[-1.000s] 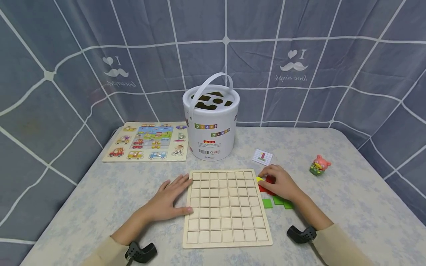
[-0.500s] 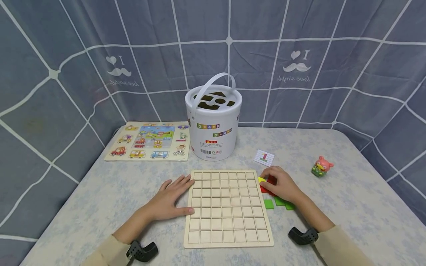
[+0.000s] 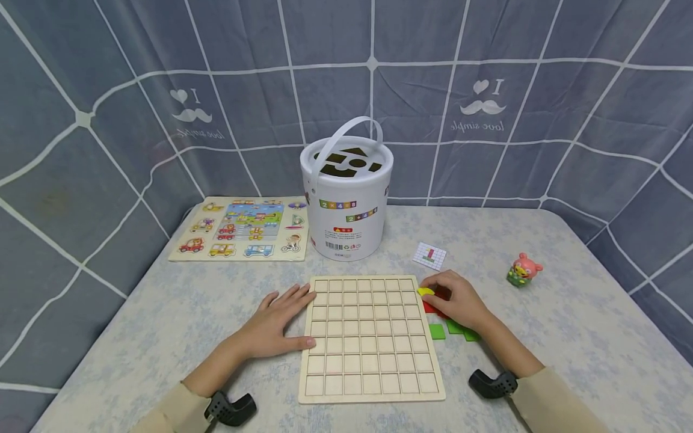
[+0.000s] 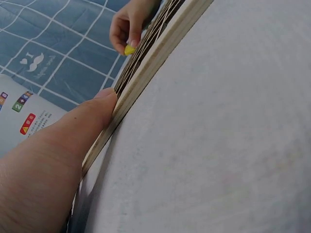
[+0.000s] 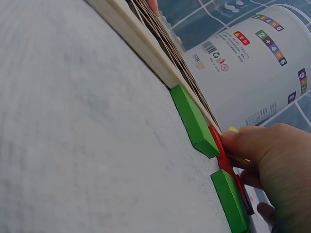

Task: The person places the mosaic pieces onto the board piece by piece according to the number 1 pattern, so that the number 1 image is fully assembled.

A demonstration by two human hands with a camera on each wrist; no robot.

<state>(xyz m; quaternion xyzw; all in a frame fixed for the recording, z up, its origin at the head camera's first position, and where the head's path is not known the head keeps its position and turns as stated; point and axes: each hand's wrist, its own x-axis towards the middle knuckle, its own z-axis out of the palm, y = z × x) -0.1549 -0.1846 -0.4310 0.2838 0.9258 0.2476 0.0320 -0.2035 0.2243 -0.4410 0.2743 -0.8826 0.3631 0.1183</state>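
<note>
A wooden grid board (image 3: 373,346) lies flat on the table in the head view. My left hand (image 3: 271,329) rests along its left edge with fingers spread, fingertips and thumb touching the rim. Just off the board's upper right edge, my right hand (image 3: 455,302) pinches a small yellow tile (image 3: 425,291) between thumb and fingers; the left wrist view also shows this yellow tile (image 4: 129,49). Red tiles (image 3: 429,307) lie under the right hand, partly hidden by it. Several green tiles (image 3: 437,331) sit nearer the front, one against the board in the right wrist view.
Behind the board stands a white bucket (image 3: 346,222) with a handle and shaped holes in its lid. A picture puzzle board (image 3: 238,231) lies to its left. Beyond the right hand is a gridded pattern card (image 3: 430,256); farther right stands a pink-headed toy figure (image 3: 523,269).
The yellow tile in my right hand has risen and tilted slightly. My left hand keeps its place on the board's edge, and the head view has shifted a little.
</note>
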